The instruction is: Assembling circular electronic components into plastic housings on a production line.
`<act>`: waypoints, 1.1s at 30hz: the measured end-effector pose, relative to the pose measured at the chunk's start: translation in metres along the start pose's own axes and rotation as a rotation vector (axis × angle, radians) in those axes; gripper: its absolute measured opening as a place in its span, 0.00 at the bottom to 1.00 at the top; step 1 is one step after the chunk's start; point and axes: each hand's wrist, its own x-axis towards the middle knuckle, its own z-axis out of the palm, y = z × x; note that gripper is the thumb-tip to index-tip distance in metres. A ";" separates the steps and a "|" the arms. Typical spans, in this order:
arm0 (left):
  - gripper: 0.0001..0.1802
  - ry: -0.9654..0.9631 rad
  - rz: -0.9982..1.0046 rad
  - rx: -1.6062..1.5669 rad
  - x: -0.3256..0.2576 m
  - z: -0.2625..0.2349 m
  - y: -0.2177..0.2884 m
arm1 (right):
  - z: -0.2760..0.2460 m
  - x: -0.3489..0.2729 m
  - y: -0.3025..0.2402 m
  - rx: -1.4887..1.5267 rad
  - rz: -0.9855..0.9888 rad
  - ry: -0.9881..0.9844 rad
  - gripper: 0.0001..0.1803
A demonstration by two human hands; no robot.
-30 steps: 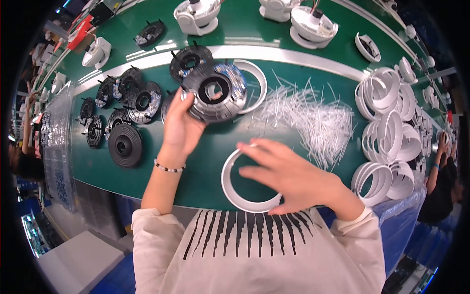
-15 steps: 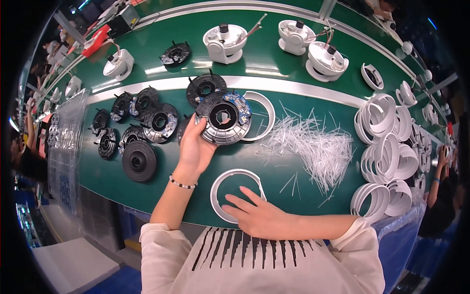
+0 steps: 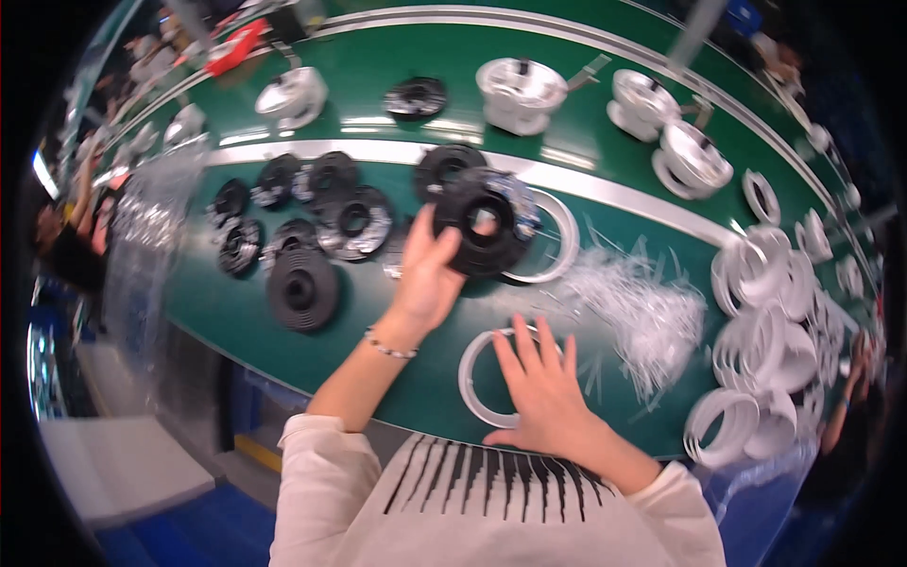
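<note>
My left hand grips a round black plastic housing by its near left edge, above the table. A blue circuit board curves along the housing's right side, and its middle has a hole. My right hand is open, fingers spread, over the right side of a white ring on the green table. Whether it presses on the ring I cannot tell. Partly hidden behind the housing lies a second white ring. The picture is slightly blurred.
Several black housings lie at the left, with a ridged black disc nearest. Thin white strips are heaped right of centre. White rings stand stacked at the right edge. White lamp-like units sit on the far belt.
My right hand has opened wider and reaches farther across the near ring. My left hand still holds the black housing. The whole view has shifted, so things appear farther right.
</note>
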 end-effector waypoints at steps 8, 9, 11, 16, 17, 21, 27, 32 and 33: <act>0.25 -0.007 -0.026 -0.090 -0.004 -0.003 -0.021 | 0.012 -0.011 -0.007 0.033 0.122 0.141 0.65; 0.24 -0.013 -0.030 -0.075 -0.008 -0.003 -0.019 | 0.012 -0.011 -0.006 0.032 0.095 0.134 0.65; 0.24 0.001 -0.014 -0.060 -0.012 -0.004 -0.018 | 0.011 -0.012 -0.003 0.138 0.158 0.071 0.64; 0.25 -0.037 -0.056 -0.070 -0.005 -0.004 -0.024 | -0.010 -0.025 0.029 0.457 0.071 0.483 0.67; 0.26 -0.096 -0.086 -0.090 -0.002 -0.004 -0.025 | -0.012 -0.019 0.029 0.804 0.099 0.725 0.65; 0.31 -0.275 -0.267 -0.186 -0.014 -0.002 -0.031 | -0.018 0.015 0.047 0.852 0.047 0.773 0.61; 0.32 -0.377 -0.593 -0.459 -0.012 -0.012 -0.031 | -0.013 0.033 0.053 0.624 -0.054 0.673 0.65; 0.33 -0.145 -0.563 -0.385 -0.014 -0.006 -0.039 | -0.011 0.034 0.050 0.590 -0.093 0.568 0.67; 0.29 -0.155 -0.507 -0.448 -0.015 -0.006 -0.041 | -0.010 0.035 0.051 0.629 -0.104 0.536 0.67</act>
